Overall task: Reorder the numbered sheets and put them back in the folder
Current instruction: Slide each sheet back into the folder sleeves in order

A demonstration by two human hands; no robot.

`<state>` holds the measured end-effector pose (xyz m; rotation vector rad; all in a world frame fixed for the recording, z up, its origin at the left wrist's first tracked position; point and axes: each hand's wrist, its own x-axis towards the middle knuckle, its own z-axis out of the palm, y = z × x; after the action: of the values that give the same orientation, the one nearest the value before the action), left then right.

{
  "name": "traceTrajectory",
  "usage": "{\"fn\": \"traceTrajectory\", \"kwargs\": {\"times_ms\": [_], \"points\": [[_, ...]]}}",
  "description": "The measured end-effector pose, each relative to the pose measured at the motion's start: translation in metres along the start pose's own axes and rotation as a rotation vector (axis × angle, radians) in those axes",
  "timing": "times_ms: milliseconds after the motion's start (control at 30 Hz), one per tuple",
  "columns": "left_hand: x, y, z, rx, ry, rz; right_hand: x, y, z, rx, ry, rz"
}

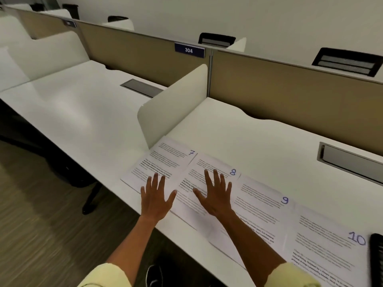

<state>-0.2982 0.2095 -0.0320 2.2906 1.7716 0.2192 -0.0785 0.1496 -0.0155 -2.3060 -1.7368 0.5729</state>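
Note:
Several printed sheets lie in a row along the front of the white desk, each with a blue handwritten number at its top right. From left to right they are sheet 7, sheet 8, sheet 9 and sheet 10. My left hand lies flat with spread fingers on the lower part of sheet 7. My right hand lies flat with spread fingers on sheet 8. No folder shows in view.
A white side divider stands just behind sheet 7. A tan back panel with a label reading 304 closes the desk's far side. A grey cable hatch sits at the right rear. A black object lies at the right edge beside sheet 10.

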Motion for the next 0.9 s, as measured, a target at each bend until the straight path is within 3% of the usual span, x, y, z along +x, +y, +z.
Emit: {"fn": "traceTrajectory", "kwargs": {"times_ms": [533, 900], "points": [[0.136, -0.115, 0.019, 0.083, -0.079, 0.432, 0.123, -0.087, 0.039, 0.014, -0.03, 0.212], [0.139, -0.128, 0.022, 0.06, -0.093, 0.477, 0.174, -0.095, 0.035, -0.029, -0.056, 0.308]]}}
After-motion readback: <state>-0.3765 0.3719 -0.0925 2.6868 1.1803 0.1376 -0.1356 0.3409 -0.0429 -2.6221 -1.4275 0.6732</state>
